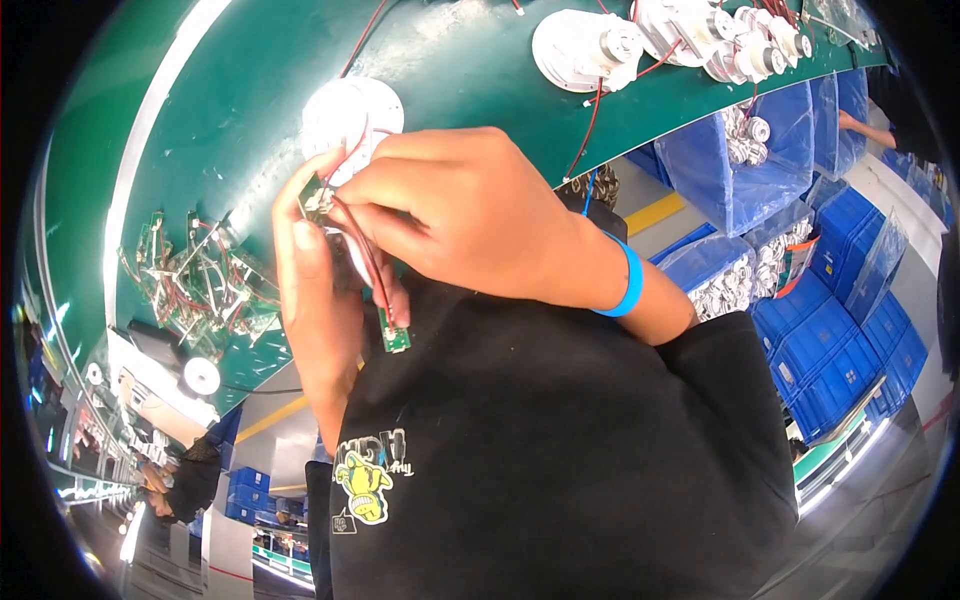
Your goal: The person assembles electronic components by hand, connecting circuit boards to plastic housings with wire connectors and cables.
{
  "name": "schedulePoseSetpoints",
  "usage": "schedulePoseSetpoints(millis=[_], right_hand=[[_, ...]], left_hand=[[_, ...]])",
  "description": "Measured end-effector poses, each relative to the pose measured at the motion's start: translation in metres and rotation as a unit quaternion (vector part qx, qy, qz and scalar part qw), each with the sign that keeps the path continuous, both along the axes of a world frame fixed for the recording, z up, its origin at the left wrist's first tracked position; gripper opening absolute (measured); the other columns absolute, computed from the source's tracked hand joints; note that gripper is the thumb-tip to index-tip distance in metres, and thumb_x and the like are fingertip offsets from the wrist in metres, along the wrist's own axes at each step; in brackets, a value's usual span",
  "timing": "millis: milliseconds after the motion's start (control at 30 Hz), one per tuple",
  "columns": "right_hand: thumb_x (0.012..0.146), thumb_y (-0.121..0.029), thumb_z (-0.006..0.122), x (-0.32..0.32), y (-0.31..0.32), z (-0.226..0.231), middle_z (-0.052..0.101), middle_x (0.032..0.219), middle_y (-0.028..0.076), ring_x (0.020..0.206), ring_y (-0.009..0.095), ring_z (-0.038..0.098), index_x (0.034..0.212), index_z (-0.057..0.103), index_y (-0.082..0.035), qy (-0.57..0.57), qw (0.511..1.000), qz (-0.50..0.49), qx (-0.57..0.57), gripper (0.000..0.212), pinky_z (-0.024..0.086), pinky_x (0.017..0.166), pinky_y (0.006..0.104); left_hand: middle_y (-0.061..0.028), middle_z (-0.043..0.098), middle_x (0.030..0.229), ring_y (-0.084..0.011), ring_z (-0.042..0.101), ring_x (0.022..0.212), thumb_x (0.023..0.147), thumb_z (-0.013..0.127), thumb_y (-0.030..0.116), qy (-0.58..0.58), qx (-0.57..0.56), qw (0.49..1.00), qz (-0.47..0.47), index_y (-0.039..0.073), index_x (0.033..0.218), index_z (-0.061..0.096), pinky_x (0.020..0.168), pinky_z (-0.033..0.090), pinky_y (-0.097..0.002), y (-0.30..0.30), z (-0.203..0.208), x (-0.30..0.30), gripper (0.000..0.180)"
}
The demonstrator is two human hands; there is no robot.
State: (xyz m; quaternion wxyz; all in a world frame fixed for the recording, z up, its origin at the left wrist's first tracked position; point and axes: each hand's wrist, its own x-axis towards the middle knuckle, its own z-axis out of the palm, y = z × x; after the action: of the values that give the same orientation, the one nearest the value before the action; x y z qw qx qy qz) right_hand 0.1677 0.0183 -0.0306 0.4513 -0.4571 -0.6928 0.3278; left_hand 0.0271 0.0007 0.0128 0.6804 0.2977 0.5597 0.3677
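Observation:
A small green circuit board (pixel 316 202) is held upright between the thumb and fingers of my left hand (pixel 318 300). At its upper end, my right hand (pixel 470 215) pinches thin red and white wires (pixel 350 160); its fingertips partly hide the plug there. Dark red wires (pixel 372 262) run down from the board to a second green board (pixel 396 338), hanging against my black shirt beside my left fingers. Just beyond both hands sits a white round motor unit (pixel 382 98) on the bench, partly covered by them. My right wrist wears a blue band (pixel 630 280).
A tangled pile of wired green boards (pixel 205 275) lies on the green bench (pixel 240 120) to the left. Several white motor units (pixel 585 48) stand at the far right. Blue crates (pixel 820 340) and lined bins of white parts (pixel 722 290) are right of the bench. Other people work nearby.

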Motion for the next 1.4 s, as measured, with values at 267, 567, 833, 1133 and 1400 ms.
schedulePoseSetpoints(millis=[267, 567, 833, 1133, 1400], right_hand=[[0.073, -0.008, 0.079, 0.001, 0.003, 0.000, 0.069, 0.078, 0.003, 0.054, 0.003, 0.055, 0.089, 0.069, 0.000, 0.136, 0.975, 0.007, -0.178, 0.020, 0.040, 0.047, 0.0198], [0.086, -0.002, 0.067, 0.004, 0.008, 0.005, 0.071, 0.086, 0.008, 0.064, 0.005, 0.061, 0.105, 0.064, 0.004, 0.326, 0.830, 0.142, -0.431, 0.020, 0.047, 0.052, 0.0199], [0.082, -0.001, 0.067, -0.005, -0.001, 0.003, 0.067, 0.070, 0.009, 0.059, 0.010, 0.063, 0.087, 0.061, 0.008, 0.392, 0.828, 0.076, -0.393, 0.012, 0.049, 0.053, 0.0222], [0.084, -0.002, 0.065, 0.008, 0.003, -0.004, 0.069, 0.085, 0.009, 0.078, 0.009, 0.064, 0.096, 0.061, 0.005, 0.409, 0.806, 0.138, -0.406, 0.015, 0.051, 0.071, 0.0247], [0.088, -0.003, 0.061, 0.002, 0.003, -0.004, 0.069, 0.083, 0.011, 0.075, 0.011, 0.065, 0.104, 0.061, 0.005, 0.343, 0.902, 0.132, -0.227, 0.018, 0.052, 0.067, 0.0277]], left_hand=[[-0.0017, 0.043, 0.065, -0.0057, 0.033, 0.041, 0.103, 0.033, 0.038, 0.021, -0.028, 0.998, 0.042, -0.003, 0.140, 0.034, 0.030, 0.027, -0.0189, 0.003, 0.000, -0.003, 0.055], [-0.0063, 0.046, 0.060, -0.0081, 0.038, 0.040, 0.099, 0.037, 0.039, -0.005, -0.079, 0.996, 0.028, -0.007, 0.128, 0.049, 0.033, 0.028, -0.0207, 0.003, 0.005, -0.003, 0.056], [-0.0056, 0.045, 0.064, -0.0058, 0.033, 0.041, 0.102, 0.035, 0.039, -0.071, -0.082, 0.994, 0.007, -0.005, 0.132, 0.044, 0.029, 0.026, -0.0177, 0.002, -0.001, -0.011, 0.054], [-0.0009, 0.042, 0.060, -0.0055, 0.034, 0.038, 0.102, 0.038, 0.037, -0.054, -0.100, 0.991, 0.063, 0.001, 0.099, 0.051, 0.027, 0.026, -0.0181, 0.001, -0.007, -0.007, 0.038], [0.0018, 0.047, 0.063, -0.0047, 0.034, 0.041, 0.099, 0.046, 0.042, 0.049, -0.079, 0.992, 0.080, 0.009, 0.112, 0.054, 0.033, 0.021, -0.0186, 0.002, 0.005, -0.005, 0.036]])
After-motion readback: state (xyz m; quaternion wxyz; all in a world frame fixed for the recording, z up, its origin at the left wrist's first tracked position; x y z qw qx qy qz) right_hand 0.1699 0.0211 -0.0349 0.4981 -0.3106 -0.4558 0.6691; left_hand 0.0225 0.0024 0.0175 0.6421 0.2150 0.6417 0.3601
